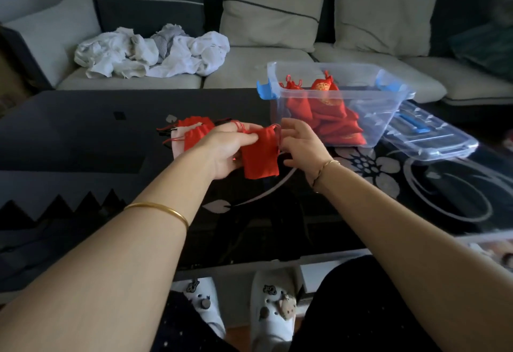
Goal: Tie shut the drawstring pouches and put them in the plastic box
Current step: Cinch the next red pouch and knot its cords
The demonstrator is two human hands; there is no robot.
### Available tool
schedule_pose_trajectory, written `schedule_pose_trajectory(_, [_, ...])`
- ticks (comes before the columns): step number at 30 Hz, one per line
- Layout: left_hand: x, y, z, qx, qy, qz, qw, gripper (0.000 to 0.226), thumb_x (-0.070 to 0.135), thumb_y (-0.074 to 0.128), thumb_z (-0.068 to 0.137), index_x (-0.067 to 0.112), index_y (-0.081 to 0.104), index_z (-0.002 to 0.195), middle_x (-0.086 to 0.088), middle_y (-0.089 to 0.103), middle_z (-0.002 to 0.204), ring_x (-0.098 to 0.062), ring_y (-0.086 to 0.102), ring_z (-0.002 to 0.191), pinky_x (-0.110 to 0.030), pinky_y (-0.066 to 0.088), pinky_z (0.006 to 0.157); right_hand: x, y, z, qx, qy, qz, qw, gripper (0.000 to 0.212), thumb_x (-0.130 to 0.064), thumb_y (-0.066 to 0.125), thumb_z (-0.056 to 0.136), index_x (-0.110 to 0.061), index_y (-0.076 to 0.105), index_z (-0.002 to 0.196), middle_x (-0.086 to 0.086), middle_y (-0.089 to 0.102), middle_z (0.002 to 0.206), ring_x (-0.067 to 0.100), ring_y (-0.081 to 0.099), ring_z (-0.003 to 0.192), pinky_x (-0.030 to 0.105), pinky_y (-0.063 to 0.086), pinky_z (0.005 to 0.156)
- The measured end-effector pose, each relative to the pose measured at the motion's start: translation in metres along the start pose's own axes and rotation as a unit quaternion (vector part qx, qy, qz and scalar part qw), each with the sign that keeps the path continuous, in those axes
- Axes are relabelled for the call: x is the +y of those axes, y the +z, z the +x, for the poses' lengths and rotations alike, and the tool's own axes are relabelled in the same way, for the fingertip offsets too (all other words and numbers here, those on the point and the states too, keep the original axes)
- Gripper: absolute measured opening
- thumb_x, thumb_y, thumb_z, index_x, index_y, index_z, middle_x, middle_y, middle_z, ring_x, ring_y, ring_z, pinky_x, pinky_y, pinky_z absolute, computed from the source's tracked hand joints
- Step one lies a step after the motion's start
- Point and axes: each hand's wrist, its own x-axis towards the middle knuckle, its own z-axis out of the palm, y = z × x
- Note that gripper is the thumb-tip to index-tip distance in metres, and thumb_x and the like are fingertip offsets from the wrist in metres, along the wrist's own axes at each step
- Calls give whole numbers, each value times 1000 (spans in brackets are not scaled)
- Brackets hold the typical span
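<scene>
A red drawstring pouch (261, 156) hangs between my hands above the dark table. My left hand (226, 149) pinches its upper left edge, with a red cord looped over the fingers. My right hand (301, 143) pinches the cord at the pouch's gathered top right corner. Behind my left hand, more red pouches (195, 131) lie on the table in a small pile. The clear plastic box (388, 93) with blue latches stands at the right rear of the table. It holds several red pouches (327, 113), some with gold print.
The box's clear lid (433, 140) lies flat to the right of the box. The glass table (83, 140) is black with a white flower pattern. A sofa behind it carries a heap of white cloths (151, 52). My feet in white clogs (270, 313) show below the table edge.
</scene>
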Motion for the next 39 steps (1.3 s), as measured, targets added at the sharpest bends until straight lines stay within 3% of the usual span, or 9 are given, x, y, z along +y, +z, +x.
schedule_pose_trajectory(4, [-4,2,-2,-11,-19,-12,1000,26,-2,45,94,18,61,89,-3,64,87,-16,59,81,-28,48,74,12,4,2,-14,-4,-95,995,15,-5,50,90,-3,65,95,7,59,82,16,54,78,21,39,61])
schedule_pose_trajectory(9, [-1,-3,0,26,-60,-77,995,20,7,47,94,18,64,90,0,68,96,-15,61,87,-32,46,87,20,0,8,8,18,-110,994,27,-11,48,93,-15,53,67,11,65,83,20,58,77,21,39,55])
schedule_pose_trajectory(13, [1,-10,5,75,-40,-53,995,25,24,45,99,18,65,87,3,70,92,-12,63,84,-27,47,73,21,-7,10,45,-14,-156,987,28,-11,49,92,-16,54,65,3,61,64,20,59,68,27,44,63])
schedule_pose_trajectory(15, [2,-15,6,104,-28,-38,993,28,25,43,100,18,66,87,3,70,94,-11,65,86,-28,48,80,21,-11,10,59,-36,-189,980,24,-10,50,90,-13,59,68,-1,57,59,20,58,66,27,43,65])
schedule_pose_trajectory(21, [1,-25,11,203,23,90,975,25,24,44,98,17,67,90,2,67,84,-11,63,81,-25,50,70,22,-22,13,89,-81,-284,951,24,-5,47,90,-10,69,98,4,65,82,16,58,81,22,40,70])
schedule_pose_trajectory(24, [1,-29,10,226,55,134,963,22,20,47,97,12,66,91,2,63,73,-9,57,66,-23,47,64,24,-26,15,114,-95,-311,939,27,-5,48,88,-12,67,105,9,69,97,23,62,94,32,48,86])
schedule_pose_trajectory(28, [1,-33,10,240,61,176,953,32,23,46,98,14,62,72,2,61,67,-9,54,59,-26,47,68,20,-29,14,142,-97,-336,926,22,-11,49,88,-14,65,103,7,68,96,25,63,92,38,51,86])
schedule_pose_trajectory(33, [1,-35,10,275,9,181,944,44,30,38,97,11,60,64,1,58,63,-13,49,55,-25,38,53,5,-29,8,121,33,26,992,15,-6,47,91,-12,60,90,1,56,64,10,51,59,21,42,57])
schedule_pose_trajectory(39, [8,-37,7,354,-48,60,932,41,22,36,99,9,49,62,-1,52,60,-11,45,49,-19,38,46,7,-36,11,150,265,218,927,21,-11,47,88,-20,50,69,-9,52,53,4,51,60,25,36,60])
